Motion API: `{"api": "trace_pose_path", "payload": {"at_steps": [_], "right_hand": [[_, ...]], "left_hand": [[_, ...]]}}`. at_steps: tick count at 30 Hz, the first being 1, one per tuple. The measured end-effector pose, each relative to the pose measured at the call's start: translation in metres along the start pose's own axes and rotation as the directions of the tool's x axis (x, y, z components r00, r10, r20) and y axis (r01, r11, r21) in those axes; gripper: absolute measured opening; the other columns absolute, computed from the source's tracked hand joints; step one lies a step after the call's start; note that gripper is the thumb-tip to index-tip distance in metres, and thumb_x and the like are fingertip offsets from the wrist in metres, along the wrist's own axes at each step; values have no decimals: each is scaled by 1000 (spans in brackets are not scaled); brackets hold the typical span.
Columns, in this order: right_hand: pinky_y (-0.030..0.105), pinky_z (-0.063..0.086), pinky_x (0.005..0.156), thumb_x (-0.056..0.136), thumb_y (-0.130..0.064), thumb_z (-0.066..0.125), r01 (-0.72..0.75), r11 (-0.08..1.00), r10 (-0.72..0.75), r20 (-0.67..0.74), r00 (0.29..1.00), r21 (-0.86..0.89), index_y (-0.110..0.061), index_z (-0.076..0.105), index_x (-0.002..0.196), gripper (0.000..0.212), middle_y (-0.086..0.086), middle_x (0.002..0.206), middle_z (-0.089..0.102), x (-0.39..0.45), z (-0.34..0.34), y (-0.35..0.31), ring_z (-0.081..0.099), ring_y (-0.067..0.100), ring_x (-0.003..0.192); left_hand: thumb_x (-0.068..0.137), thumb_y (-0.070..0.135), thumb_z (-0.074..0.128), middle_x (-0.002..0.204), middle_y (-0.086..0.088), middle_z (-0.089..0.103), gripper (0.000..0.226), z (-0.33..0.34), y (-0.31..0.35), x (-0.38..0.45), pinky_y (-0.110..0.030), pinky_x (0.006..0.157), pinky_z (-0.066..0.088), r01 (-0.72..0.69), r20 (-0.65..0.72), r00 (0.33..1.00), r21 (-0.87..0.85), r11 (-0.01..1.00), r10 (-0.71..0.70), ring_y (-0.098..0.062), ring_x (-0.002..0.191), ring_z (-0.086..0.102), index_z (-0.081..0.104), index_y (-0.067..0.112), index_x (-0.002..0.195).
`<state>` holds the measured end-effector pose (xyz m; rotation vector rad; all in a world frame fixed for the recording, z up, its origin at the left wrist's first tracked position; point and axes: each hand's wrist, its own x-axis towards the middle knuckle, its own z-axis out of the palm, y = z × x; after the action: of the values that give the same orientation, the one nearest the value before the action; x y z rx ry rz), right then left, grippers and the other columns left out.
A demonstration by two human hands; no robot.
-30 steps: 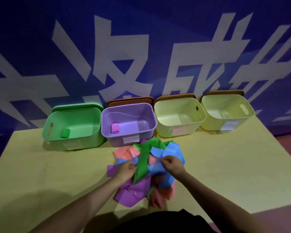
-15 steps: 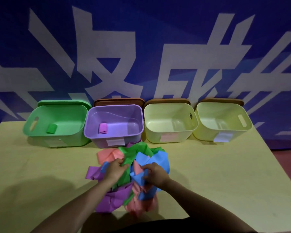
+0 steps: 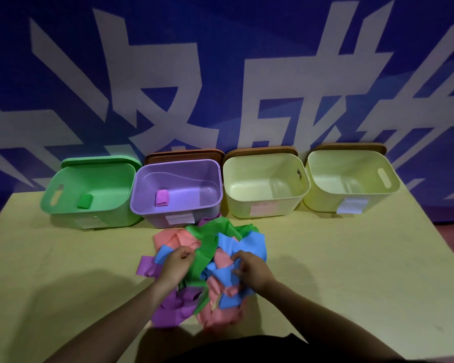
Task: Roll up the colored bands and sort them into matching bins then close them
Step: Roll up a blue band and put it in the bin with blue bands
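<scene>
Head view shows the change over the last second: the right hand (image 3: 252,271) has dropped from the pile's far side to its middle and now pinches a blue band (image 3: 243,244), while the left hand (image 3: 177,263) keeps its curled grip on the green band (image 3: 207,247). Both sit in the tangled pile (image 3: 207,279) on the table (image 3: 338,258), just before the bins. Only 2 rolls are sorted (1 in the green bin (image 3: 63,205), 1 in the purple bin (image 3: 207,200)), so untangling likely comes next; all 4 bins stand open.
</scene>
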<state>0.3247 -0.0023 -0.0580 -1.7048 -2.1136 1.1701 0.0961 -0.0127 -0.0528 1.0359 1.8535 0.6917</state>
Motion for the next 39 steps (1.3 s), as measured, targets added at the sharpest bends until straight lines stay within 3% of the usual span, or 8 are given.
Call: {"api": "trace_pose_path", "payload": {"at_steps": [6, 12, 16, 20, 26, 30, 36, 39], "right_hand": [[27, 38, 68, 80, -19, 67, -89, 996, 90, -95, 991, 14, -18, 61, 105, 26, 3, 86, 62, -9, 2, 3, 62, 22, 86], [32, 40, 71, 80, -34, 64, 1, 997, -10, -107, 994, -83, -16, 68, 92, 22, 4, 83, 56, -6, -12, -1, 60, 27, 86], [34, 47, 66, 77, -46, 59, 195, 981, -185, -266, 946, 10, -20, 73, 80, 30, 2, 74, 60, -4, -20, -3, 59, 15, 72], [11, 37, 68, 76, -48, 58, 219, 973, -179, -357, 917, 76, -17, 76, 85, 37, -13, 81, 48, -6, -37, -25, 50, 3, 79], [15, 38, 77, 80, -35, 59, 225, 964, -170, -319, 932, 144, -25, 61, 76, 11, -7, 89, 54, -9, -62, -52, 52, 6, 88], [22, 38, 64, 87, -9, 59, 200, 899, -46, -370, 928, 390, -25, 54, 73, 22, -10, 70, 55, -15, -79, -68, 48, -3, 63], [13, 38, 60, 90, 5, 55, 317, 745, -45, -431, 901, 587, -10, 55, 75, 21, -3, 68, 51, -36, -113, -103, 46, -1, 59], [17, 40, 64, 90, 0, 59, 388, 717, -73, -491, 868, 579, -9, 58, 76, 16, 1, 74, 56, -46, -128, -124, 49, 7, 68]], "left_hand": [[93, 2, 52, 68, -7, 51, 18, -3, 3, -2, -29, 58, 42, 40, -33, 999, -53, 998, -42, -16, 63, 46, 55, 10, 77], [90, 13, 53, 66, -9, 48, 24, -18, -1, 5, -40, 66, 39, 0, -151, 988, 16, 1000, 2, -22, 68, 44, 48, 15, 68], [91, 5, 52, 60, -6, 41, 33, -24, -3, 10, -38, 63, 36, 35, -81, 996, 78, 996, -29, -21, 68, 43, 43, 15, 61], [92, 3, 49, 64, -6, 46, 30, -26, -5, 9, -34, 64, 41, 77, 56, 995, 128, 989, -85, -20, 73, 47, 47, 13, 64], [86, 13, 50, 63, -6, 50, 23, -35, 3, 1, -31, 65, 36, 5, 94, 995, 238, 971, -28, -22, 70, 49, 51, 16, 63], [90, 22, 55, 109, -14, 60, 25, -41, 24, -8, -33, 83, 42, -105, 20, 994, 487, 867, 109, -34, 103, 59, 60, 14, 113], [97, 21, 51, 125, -1, 53, 34, -24, 100, -56, -30, 99, 43, -476, 44, 879, 32, 879, 475, -13, 115, 53, 52, 15, 131], [97, 20, 52, 119, 2, 57, 24, -10, 129, -83, -23, 94, 43, -487, -27, 870, -193, 852, 492, -6, 110, 55, 55, 19, 121]]}}
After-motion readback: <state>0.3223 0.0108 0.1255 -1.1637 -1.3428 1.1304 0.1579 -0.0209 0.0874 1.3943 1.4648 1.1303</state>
